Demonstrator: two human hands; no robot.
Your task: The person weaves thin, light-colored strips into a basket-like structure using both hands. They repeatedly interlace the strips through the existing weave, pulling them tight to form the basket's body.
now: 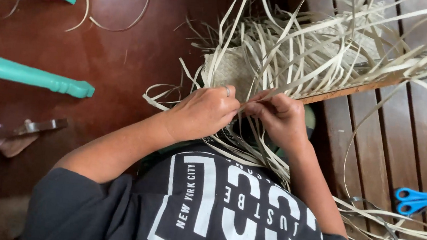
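My left hand and my right hand meet at the middle of the view, both pinching pale dried leaf strips. The strips fan upward and to the right from a partly woven mat that lies just beyond my fingers. A ring shows on a finger of my left hand. More loose strips trail down past my right forearm. My dark printed shirt fills the lower middle.
Blue-handled scissors lie on the slatted wooden bench at the right. Turquoise furniture legs stand at the left on the dark red floor. A few stray strips curl on the floor at the top left.
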